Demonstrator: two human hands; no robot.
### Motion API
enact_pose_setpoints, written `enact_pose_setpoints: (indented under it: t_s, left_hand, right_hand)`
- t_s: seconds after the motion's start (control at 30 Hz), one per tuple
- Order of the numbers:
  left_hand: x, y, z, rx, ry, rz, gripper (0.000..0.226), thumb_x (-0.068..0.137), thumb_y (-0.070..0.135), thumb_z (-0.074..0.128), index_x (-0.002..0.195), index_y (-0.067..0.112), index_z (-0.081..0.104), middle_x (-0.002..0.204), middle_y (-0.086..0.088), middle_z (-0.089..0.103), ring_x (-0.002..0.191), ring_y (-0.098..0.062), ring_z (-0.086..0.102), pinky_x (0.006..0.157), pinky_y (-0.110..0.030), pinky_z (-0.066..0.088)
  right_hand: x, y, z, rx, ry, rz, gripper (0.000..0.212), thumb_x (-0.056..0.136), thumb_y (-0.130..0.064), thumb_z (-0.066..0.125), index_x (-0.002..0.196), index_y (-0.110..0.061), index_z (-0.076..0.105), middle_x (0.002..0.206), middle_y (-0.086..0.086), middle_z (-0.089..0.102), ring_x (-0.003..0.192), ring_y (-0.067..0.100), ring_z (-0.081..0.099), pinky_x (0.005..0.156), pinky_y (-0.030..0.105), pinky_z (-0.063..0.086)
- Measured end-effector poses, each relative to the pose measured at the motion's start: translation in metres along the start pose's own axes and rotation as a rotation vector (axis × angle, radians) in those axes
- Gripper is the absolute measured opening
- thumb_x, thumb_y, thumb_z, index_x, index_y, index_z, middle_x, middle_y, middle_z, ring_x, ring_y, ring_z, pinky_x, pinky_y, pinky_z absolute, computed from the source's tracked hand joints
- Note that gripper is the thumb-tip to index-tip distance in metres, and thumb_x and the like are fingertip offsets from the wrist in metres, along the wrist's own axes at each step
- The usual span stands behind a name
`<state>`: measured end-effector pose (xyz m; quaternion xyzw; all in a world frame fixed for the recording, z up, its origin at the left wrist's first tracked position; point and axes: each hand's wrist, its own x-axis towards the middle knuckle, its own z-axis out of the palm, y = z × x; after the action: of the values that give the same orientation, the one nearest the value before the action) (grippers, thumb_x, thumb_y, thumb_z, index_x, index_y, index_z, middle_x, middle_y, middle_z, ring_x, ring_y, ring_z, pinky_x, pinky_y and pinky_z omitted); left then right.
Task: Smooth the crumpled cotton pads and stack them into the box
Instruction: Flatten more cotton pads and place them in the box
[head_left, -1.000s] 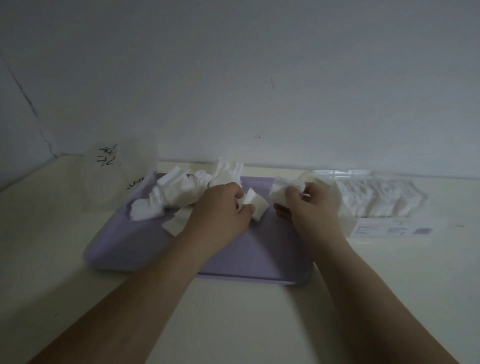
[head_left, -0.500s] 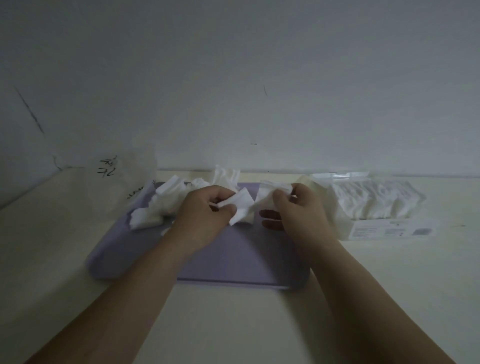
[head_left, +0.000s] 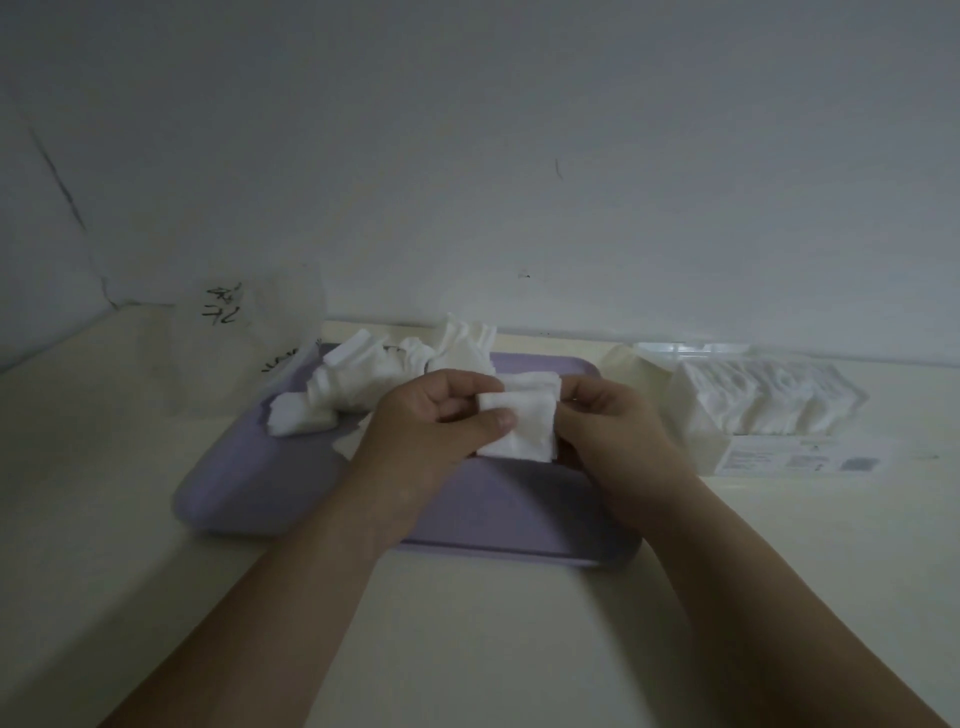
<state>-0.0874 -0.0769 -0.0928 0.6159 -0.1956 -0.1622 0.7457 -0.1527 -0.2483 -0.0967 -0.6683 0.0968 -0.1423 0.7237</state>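
Centrally, left hand (head_left: 436, 431) and right hand (head_left: 608, 431), both grips pinching one cotton pad (head_left: 524, 434), one purple tray (head_left: 270, 483), one box (head_left: 779, 457)

Left hand (head_left: 431, 423), right hand (head_left: 615, 434) pinch cotton pad (head_left: 527, 428).

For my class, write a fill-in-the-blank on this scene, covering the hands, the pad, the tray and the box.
The left hand and right hand hold a cotton pad over a tray coloured ____.
The crumpled pads lie to the ____ of the held pad.
The box stands to the tray's ____.
Missing words: purple; left; right.
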Motion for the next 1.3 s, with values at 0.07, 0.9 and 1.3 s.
enact_pose_setpoints:
  t_s: [0.07, 0.9, 1.3]
  left_hand:
    - [-0.001, -0.003, 0.0, 0.036, 0.054, 0.027, 0.021, 0.084, -0.001, 0.079, 0.101, 0.009, 0.075, 0.097, -0.012, 0.081, 0.085, -0.015, 0.074, 0.073, -0.021, 0.057]
    - [0.012, -0.02, -0.002, 0.901, 0.048, 0.24, 0.016, 0.093, 0.015, 0.07, 0.107, 0.019, 0.074, 0.103, 0.003, 0.074, 0.093, -0.011, 0.07, 0.089, -0.032, 0.056]
    - [0.033, -0.014, 0.011, 1.406, -0.08, 0.319, 0.02, 0.088, 0.033, 0.057, 0.076, 0.02, 0.048, 0.09, -0.001, 0.049, 0.087, -0.034, 0.057, 0.069, -0.043, 0.049]
  right_hand:
    - [-0.001, 0.001, 0.002, 0.005, -0.043, 0.009, 0.021, 0.098, 0.005, 0.06, 0.109, 0.0, 0.077, 0.108, 0.027, 0.076, 0.096, 0.032, 0.073, 0.094, 0.05, 0.059]
    - [0.015, 0.006, -0.018, -0.132, 0.438, -0.141, 0.015, 0.096, -0.019, 0.069, 0.103, -0.005, 0.07, 0.091, 0.01, 0.076, 0.082, 0.025, 0.078, 0.078, 0.049, 0.066]
    - [0.012, 0.003, -0.014, -0.117, 0.391, -0.112, 0.016, 0.097, -0.016, 0.068, 0.107, -0.004, 0.069, 0.092, 0.01, 0.077, 0.08, 0.025, 0.078, 0.077, 0.048, 0.066]
